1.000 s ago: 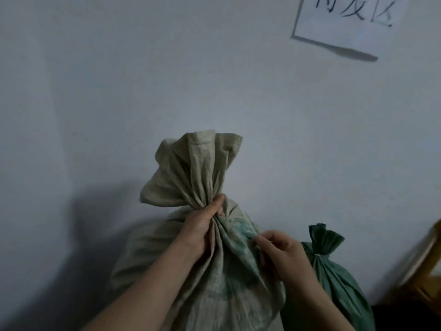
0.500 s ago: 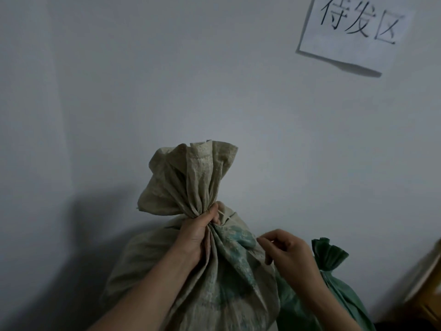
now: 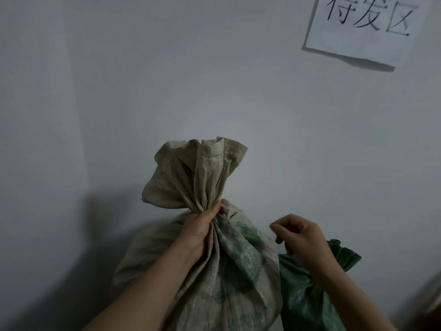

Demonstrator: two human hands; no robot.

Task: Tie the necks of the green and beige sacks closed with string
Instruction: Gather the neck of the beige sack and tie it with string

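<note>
The beige sack [image 3: 214, 278] stands against the wall, its gathered top flaring above the neck. My left hand [image 3: 200, 228] is clenched around that neck. A short pale bit of string [image 3: 235, 212] shows at the neck beside my thumb. My right hand [image 3: 300, 237] hovers to the right of the sack, apart from it, thumb and forefinger pinched as on a thin string; the strand itself is too faint to see. The green sack [image 3: 303, 290] sits low on the right behind my right forearm, and its neck is mostly hidden.
A plain white wall [image 3: 214, 91] is close behind the sacks. A paper sign [image 3: 365, 27] with black characters hangs at the upper right. A dim blurred object [image 3: 434, 299] sits at the right edge.
My right hand has pulled away from the beige sack, to the right and slightly up. My left hand keeps its hold on the neck. The view has tilted a little.
</note>
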